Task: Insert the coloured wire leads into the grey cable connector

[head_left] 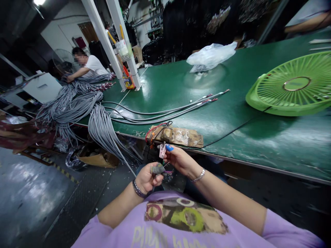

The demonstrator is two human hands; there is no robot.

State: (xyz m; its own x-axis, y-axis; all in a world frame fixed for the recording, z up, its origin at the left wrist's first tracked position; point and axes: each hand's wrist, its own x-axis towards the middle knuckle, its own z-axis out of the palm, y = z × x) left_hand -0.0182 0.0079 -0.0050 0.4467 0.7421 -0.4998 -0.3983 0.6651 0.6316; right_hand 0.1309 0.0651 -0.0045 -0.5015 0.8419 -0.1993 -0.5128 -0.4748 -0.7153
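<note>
My left hand [148, 178] is closed around the end of a grey cable [157, 169], from which thin coloured wires stick out. My right hand [179, 159] pinches those wire ends just above; its fingertips wear a blue cover [169, 147] and a pale taped one [162, 150]. Both hands hover below the near edge of the green table [232, 113], in front of a worn wooden block [178, 135] with red and black wires on it. A few grey cables [165, 112] with stripped coloured ends lie on the table beyond.
A green fan grille [294, 86] lies on the right of the table, a clear plastic bag [210, 55] at the back. A thick heap of grey cables [77, 106] hangs off the left end, where another person [88, 65] sits. White posts [121, 41] stand mid-table.
</note>
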